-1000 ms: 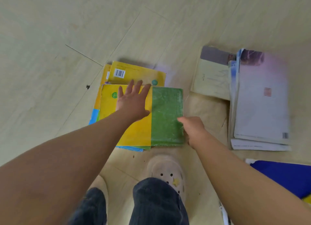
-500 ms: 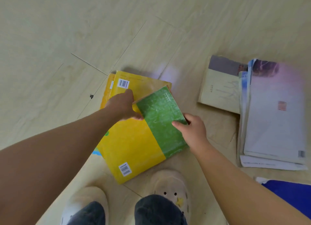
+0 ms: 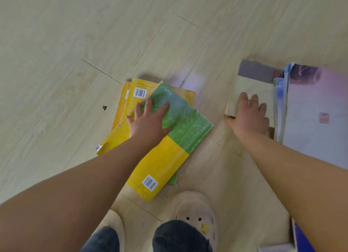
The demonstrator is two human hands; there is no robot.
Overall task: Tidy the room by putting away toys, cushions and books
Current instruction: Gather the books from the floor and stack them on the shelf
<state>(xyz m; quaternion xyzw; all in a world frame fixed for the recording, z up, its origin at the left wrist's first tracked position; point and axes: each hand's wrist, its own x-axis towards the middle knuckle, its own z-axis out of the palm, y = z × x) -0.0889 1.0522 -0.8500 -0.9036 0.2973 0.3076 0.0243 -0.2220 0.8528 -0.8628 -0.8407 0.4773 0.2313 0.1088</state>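
Right hand (image 3: 249,118) has shifted from green-yellow book (image 3: 186,131) onto cream book (image 3: 248,86).

Two hands (image 3: 148,122) — two shoes (image 3: 195,208) — several stacked books (image 3: 163,157)

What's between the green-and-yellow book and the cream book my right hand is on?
Only a strip of bare wooden floor. The head view shows nothing lying between the green-and-yellow book and the cream book under the right hand.
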